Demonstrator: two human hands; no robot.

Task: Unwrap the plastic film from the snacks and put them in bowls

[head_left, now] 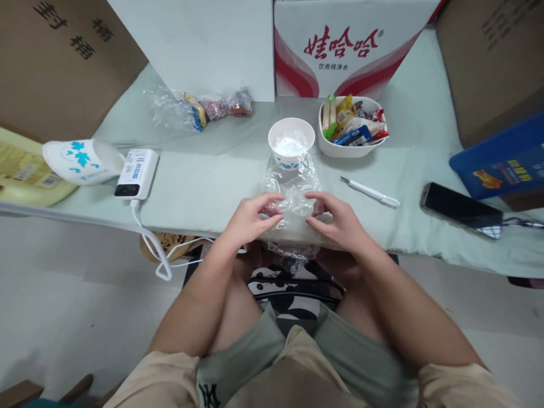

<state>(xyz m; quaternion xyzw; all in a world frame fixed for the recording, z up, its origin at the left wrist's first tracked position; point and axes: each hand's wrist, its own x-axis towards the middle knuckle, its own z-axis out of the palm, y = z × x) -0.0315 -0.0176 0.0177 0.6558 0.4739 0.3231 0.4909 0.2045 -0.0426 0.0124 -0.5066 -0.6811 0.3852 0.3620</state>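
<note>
At the far left a yellow jug [25, 175] is cut off from view, partly hidden by a tipped paper cup [85, 161]. Nearer the middle, crumpled clear film [293, 187] sags over the edge of the tabletop [212, 164] between the left hand [250, 220] and right hand [336, 220], thumbs and forefingers parted, though I can't tell whether half-hidden fingers pinch it. Rightward, a blue package [504, 153] runs out of sight.
</note>
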